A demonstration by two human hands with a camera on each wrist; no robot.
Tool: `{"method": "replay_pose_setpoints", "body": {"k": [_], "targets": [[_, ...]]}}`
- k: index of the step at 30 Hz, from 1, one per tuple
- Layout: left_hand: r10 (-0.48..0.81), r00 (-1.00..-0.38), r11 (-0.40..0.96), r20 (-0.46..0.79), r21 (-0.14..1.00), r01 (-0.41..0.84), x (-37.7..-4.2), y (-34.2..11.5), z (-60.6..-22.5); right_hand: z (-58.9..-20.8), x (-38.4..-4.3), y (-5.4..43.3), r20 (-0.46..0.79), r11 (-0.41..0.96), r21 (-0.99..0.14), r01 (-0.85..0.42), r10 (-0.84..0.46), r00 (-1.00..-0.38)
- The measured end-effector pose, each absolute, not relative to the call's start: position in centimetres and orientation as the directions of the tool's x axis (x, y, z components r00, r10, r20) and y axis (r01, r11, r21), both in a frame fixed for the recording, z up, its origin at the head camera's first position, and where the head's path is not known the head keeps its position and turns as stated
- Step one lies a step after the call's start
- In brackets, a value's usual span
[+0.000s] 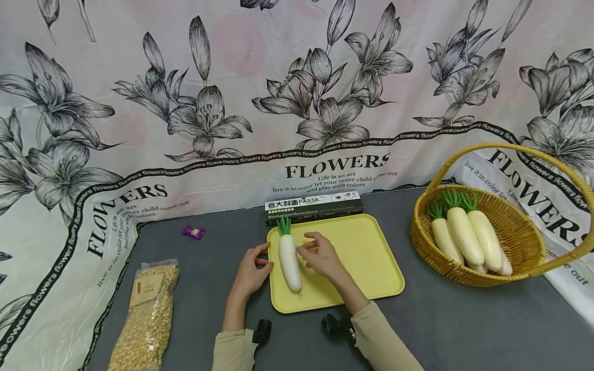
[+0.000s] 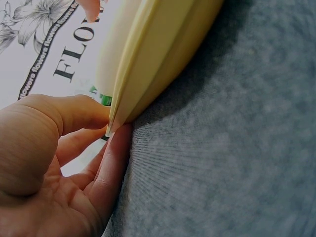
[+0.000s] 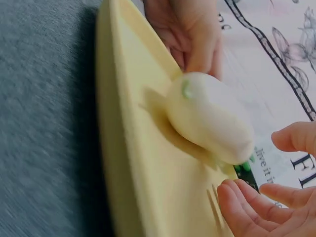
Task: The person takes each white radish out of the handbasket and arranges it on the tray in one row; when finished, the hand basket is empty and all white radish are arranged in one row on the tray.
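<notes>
Frame centre: left hand pinches yellow tray by left rim; right hand, released, beside white radish.

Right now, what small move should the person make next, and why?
Perhaps the right hand should reach toward the basket for another radish: one radish already lies on the tray, that hand holds nothing, and several more are in the basket.
</notes>
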State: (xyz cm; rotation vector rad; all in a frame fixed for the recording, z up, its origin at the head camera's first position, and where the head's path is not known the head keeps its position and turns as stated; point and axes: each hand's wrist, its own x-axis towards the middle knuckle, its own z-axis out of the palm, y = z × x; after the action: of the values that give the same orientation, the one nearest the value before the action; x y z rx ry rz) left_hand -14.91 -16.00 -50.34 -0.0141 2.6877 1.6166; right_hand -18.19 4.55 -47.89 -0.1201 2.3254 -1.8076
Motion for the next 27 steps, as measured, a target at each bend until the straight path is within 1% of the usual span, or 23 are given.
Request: {"method": "replay_pose_setpoints", "body": {"k": [8, 12, 16, 22, 27], "targets": [[-0.026, -1.0, 0.466, -0.005, 0.884, -0.017, -15.1, -16.0, -50.4, -46.7, -18.8, 6.4, -0.058, 0.2, -0.979, 0.025, -0.164, -0.985], [-0.026, -1.0, 0.47, 0.008, 0.882, -0.005, -15.1, -16.1, -50.5, -46.0, -19.2, 7.9, -0.069, 0.189, -0.981, 0.039, -0.151, -0.986], [-0.037, -0.999, 0.465, -0.002, 0.885, -0.019, -15.0, -16.2, -50.7, -45.2, -19.7, 9.9, -0.071, 0.187, -0.981, 0.048, -0.118, -0.99], [-0.05, -0.999, 0.454, -0.014, 0.891, -0.035, -14.7, -16.1, -50.9, -43.4, -20.5, 13.6, -0.023, 0.215, -0.977, 0.007, -0.072, -0.997], [-0.041, -0.999, 0.442, -0.004, 0.897, -0.021, -14.9, -15.9, -50.7, -40.7, -21.4, 17.1, 0.023, 0.3, -0.954, -0.03, -0.026, -0.999]]}}
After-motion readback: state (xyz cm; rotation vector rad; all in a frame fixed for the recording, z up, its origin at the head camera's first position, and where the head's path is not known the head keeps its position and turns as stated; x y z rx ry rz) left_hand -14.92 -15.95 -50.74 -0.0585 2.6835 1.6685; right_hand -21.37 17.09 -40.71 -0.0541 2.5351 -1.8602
